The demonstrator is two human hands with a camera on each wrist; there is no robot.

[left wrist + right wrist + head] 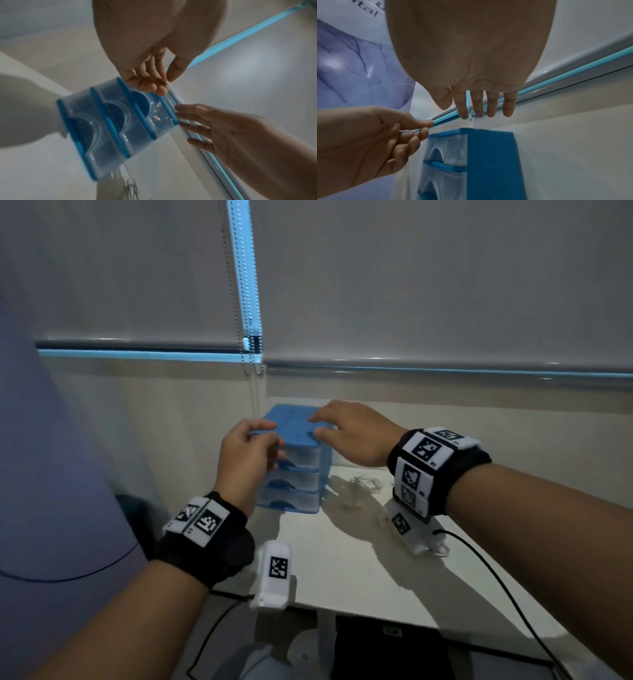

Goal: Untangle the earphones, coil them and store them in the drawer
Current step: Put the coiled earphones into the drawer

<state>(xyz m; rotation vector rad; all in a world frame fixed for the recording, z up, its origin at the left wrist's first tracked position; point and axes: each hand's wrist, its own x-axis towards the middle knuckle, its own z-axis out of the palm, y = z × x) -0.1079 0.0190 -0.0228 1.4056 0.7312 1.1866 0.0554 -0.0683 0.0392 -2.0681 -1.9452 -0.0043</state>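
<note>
While both hands are hovering at the top of the blue drawer unit (294, 463), the white earphones (364, 483) are lying in a loose tangle on the desk (359, 570), below and behind the right hand (352, 433), well apart from its fingers (491, 105). Those fingers are reaching out straight and spread over the unit's lid, holding nothing. The left hand (245, 453) is sitting at the unit's front upper corner, its fingers (154, 83) loosely curled with the thumb just apart, gripping nothing. All three drawers are sitting closed.
</note>
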